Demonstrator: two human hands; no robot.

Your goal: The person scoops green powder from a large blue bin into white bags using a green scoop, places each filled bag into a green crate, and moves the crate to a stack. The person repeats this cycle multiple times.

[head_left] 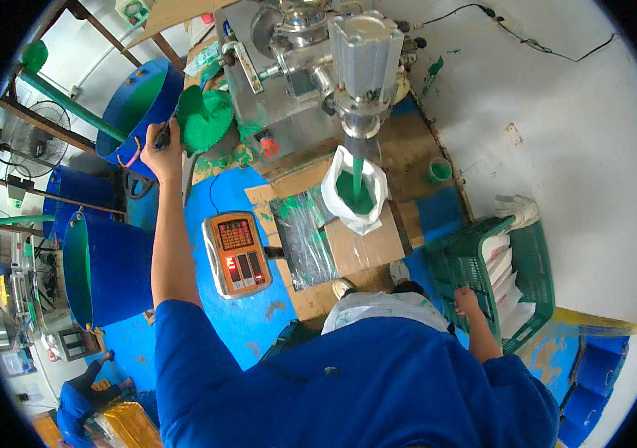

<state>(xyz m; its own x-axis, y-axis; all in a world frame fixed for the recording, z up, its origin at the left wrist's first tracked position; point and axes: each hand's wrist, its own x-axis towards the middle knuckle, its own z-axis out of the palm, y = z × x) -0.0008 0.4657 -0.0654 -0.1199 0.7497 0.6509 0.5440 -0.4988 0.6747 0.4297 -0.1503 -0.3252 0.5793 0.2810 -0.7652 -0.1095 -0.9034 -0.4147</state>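
The left hand (pixel 160 153) is closed round the dark handle of a green-coated scoop (pixel 191 104), whose blade lies at one o'clock from it. A blue tub (pixel 170 88) sits at eleven o'clock, a scale display (pixel 236 254) at five, and a white bag (pixel 375 210) of green stuff between three and four. The right hand (pixel 466 301) is curled into a fist beside a green crate (pixel 542 272); any contact I cannot tell.
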